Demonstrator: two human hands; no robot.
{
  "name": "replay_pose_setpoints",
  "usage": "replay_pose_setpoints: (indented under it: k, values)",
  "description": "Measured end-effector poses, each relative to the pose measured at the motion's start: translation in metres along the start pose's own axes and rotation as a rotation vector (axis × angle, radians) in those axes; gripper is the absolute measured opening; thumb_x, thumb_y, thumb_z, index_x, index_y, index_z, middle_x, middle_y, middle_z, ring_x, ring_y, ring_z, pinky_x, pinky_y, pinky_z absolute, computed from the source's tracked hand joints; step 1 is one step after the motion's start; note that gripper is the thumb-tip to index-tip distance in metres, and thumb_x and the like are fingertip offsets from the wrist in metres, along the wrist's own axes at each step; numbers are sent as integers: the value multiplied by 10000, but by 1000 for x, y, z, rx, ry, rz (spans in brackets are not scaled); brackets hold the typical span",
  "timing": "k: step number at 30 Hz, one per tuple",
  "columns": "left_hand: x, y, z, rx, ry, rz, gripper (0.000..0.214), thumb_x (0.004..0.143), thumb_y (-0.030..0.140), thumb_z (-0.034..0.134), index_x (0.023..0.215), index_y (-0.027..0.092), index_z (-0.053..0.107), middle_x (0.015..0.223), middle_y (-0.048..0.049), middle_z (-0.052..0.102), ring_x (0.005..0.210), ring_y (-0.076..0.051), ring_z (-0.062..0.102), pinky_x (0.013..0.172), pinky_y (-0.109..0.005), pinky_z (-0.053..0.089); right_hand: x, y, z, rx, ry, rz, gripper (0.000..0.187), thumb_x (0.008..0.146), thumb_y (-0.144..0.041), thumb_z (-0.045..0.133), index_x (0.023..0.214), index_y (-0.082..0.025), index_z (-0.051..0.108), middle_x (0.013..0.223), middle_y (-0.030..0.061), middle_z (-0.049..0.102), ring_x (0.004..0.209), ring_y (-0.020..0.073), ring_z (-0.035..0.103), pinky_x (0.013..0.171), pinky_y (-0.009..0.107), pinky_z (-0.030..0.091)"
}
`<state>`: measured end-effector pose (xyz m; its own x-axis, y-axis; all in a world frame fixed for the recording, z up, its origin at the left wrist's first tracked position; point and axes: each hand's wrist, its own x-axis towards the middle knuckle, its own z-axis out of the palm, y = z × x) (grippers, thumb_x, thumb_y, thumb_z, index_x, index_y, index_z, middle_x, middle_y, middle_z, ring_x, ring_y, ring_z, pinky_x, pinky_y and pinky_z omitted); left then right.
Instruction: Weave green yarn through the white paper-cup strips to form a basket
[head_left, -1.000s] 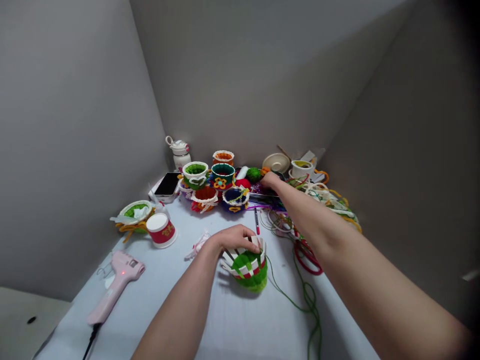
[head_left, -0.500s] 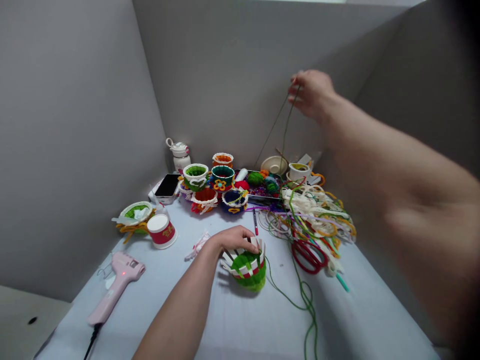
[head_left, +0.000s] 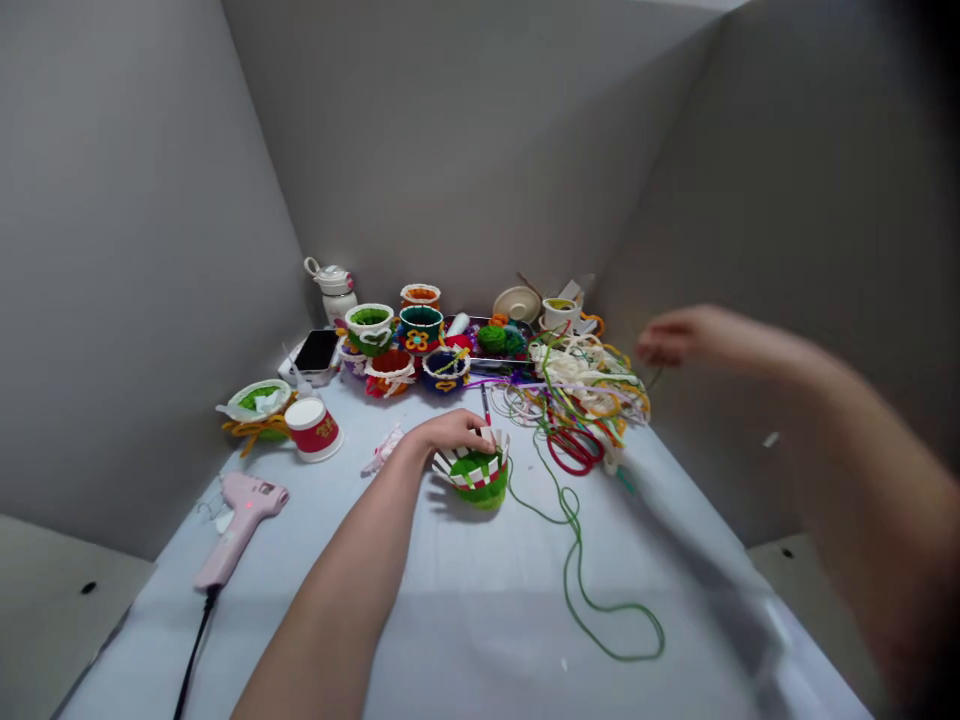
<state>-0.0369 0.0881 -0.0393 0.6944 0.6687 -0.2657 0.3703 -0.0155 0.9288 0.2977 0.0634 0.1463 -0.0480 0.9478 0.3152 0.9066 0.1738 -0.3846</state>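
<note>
My left hand (head_left: 459, 432) grips the rim of a small paper cup (head_left: 480, 480), cut into upright white strips and wrapped low down in green yarn. The cup tilts on the table, its thumb-side strips pressed by my fingers. From the cup a thin green yarn (head_left: 576, 545) trails right and loops across the tabletop. Off to the right, above the table's edge, my right hand (head_left: 667, 338) is blurred by motion, its fingers closed together. A short strand of green yarn (head_left: 655, 379) shows just beneath them.
Red-handled scissors (head_left: 576, 450) lie beside a heap of yarn (head_left: 585, 375). Decorated yarn cups (head_left: 390, 370) stand at the back. On the left are a pink glue gun (head_left: 240, 520), a red-and-white tub (head_left: 313, 430) and a phone (head_left: 315, 350). Grey walls enclose the table.
My right hand has swung down and to the right from high above the yarn heap. The view has shifted, and more green yarn lies looped on the table. My left hand still holds the cup.
</note>
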Motion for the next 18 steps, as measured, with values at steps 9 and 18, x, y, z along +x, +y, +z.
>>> replay_pose_setpoints:
  k: [9, 18]
  values:
    - [-13, 48, 24, 365, 50, 163, 286, 679, 378, 657, 805, 126, 706, 731, -13, 661, 658, -124, 558, 572, -204, 400, -125, -47, 160, 957, -112, 75, 364, 901, -520, 445, 1051, -245, 631, 1153, 67, 647, 1044, 189, 600, 869, 317, 474]
    - [-6, 51, 31, 519, 98, 148, 264, 689, 341, 611, 794, 119, 707, 701, -8, 644, 649, -121, 528, 586, -207, 380, -138, -38, 206, 1230, -328, 260, 498, 856, -671, 382, 1051, -249, 561, 854, 17, 601, 626, 130, 539, 534, 252, 418]
